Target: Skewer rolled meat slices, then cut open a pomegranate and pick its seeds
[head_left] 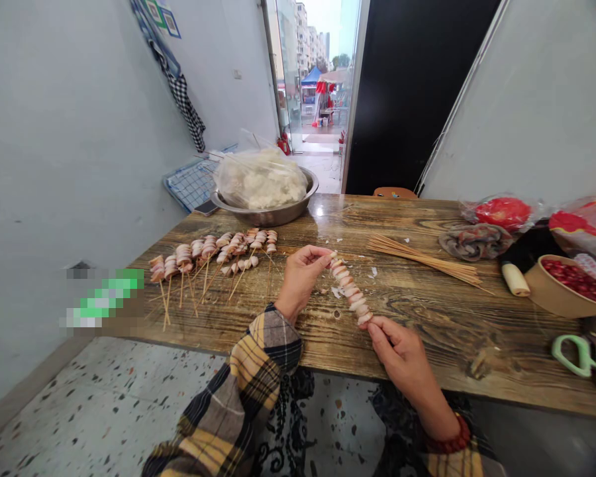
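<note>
Between my two hands a skewer (pixel 349 289) threaded with pale, pinkish sliced pieces slants above the wooden table. My left hand (pixel 300 275) pinches its far tip with thumb and fingers. At the near end, my right hand (pixel 398 348) grips just below the lowest piece, where the stick itself is hidden by the fingers. Left of my hands lies a group of finished-looking skewers (pixel 208 248) with similar pieces, their bare sticks pointing toward me. A bundle of bare bamboo skewers (pixel 422 260) rests on the table to the right.
A metal basin (pixel 278 213) holding a plastic bag (pixel 263 179) of whitish food stands at the back left. On the right are a crumpled cloth (pixel 475 241), a paper bowl (pixel 551 291) of red beans or berries, and green-handled scissors (pixel 579 358). Small white scraps lie mid-table.
</note>
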Available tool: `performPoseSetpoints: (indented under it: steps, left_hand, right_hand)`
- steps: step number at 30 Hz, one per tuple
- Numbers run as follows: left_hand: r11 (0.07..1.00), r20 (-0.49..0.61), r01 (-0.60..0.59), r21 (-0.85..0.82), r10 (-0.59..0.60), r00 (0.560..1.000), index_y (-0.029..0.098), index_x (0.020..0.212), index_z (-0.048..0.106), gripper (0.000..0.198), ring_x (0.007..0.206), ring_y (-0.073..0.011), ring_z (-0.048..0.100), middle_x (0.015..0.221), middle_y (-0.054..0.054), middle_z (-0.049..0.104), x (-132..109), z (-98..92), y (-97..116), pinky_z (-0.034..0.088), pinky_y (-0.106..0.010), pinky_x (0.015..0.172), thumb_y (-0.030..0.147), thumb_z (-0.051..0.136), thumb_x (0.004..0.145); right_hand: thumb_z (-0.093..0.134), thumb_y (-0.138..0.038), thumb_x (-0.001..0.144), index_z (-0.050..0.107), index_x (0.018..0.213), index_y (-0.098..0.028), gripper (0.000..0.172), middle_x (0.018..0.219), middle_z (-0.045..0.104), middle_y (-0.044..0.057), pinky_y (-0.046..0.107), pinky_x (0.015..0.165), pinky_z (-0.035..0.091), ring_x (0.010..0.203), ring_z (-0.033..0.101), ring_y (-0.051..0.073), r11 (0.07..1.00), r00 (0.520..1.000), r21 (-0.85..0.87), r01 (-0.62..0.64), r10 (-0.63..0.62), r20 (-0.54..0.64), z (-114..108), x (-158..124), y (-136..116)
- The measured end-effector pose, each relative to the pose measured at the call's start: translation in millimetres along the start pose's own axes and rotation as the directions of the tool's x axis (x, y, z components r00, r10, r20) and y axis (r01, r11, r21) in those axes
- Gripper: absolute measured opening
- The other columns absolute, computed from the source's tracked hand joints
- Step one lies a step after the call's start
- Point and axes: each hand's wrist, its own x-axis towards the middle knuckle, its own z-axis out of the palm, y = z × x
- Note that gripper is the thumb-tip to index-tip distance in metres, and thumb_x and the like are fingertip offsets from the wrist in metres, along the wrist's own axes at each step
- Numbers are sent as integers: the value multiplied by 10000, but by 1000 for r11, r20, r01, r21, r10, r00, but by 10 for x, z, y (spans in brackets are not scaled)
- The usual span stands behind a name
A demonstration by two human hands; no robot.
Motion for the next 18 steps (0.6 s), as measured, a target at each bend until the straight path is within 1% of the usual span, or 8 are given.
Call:
performPoseSetpoints:
  steps: [5, 8, 11, 15, 18]
  left_hand:
    - [1000, -7, 12, -13, -12, 1000, 145, 724, 717, 142, 662, -108, 585, 722, -23, 687, -9, 20, 15, 454, -241, 676, 241, 786, 647]
    - [1000, -4, 21, -21, -22, 1000, 141, 712, 718, 147, 664, -111, 585, 722, -28, 688, -16, 32, 37, 454, -241, 675, 235, 797, 630]
    - [1000, 23, 17, -9, -16, 1000, 141, 706, 719, 123, 673, -114, 584, 739, -35, 693, -23, 43, 58, 455, -245, 685, 217, 787, 637]
    - [1000, 78, -10, 7, 10, 997, 150, 720, 718, 77, 724, -126, 597, 782, -40, 700, -38, 72, 64, 462, -251, 723, 199, 752, 671]
    - [998, 99, 42, -40, -38, 994, 155, 779, 718, 124, 719, -120, 595, 780, -31, 690, -57, 96, 48, 469, -243, 721, 240, 743, 692]
  right_hand:
    - [438, -344, 923, 708, 869, -167, 328, 641, 642, 7, 217, 580, 438, 595, 598, 140, 1000, 1000, -19, 16, -16, -22, 6, -1, -3]
    - [435, -339, 927, 706, 874, -171, 323, 689, 669, 16, 217, 593, 439, 627, 612, 145, 999, 999, -23, 23, -24, -25, 13, -6, 7]
    - [432, -330, 930, 703, 866, -169, 321, 692, 675, 16, 214, 584, 426, 621, 611, 141, 999, 999, -30, 19, -20, -33, 20, -14, 14]
    - [430, -322, 934, 698, 868, -167, 317, 726, 686, 21, 215, 609, 420, 653, 616, 139, 1000, 1000, -30, 6, -7, -30, 29, -18, 9]
    - [431, -340, 937, 692, 885, -165, 319, 680, 657, 12, 216, 578, 407, 622, 596, 134, 1000, 999, -14, -27, 26, -31, 33, -16, 7]
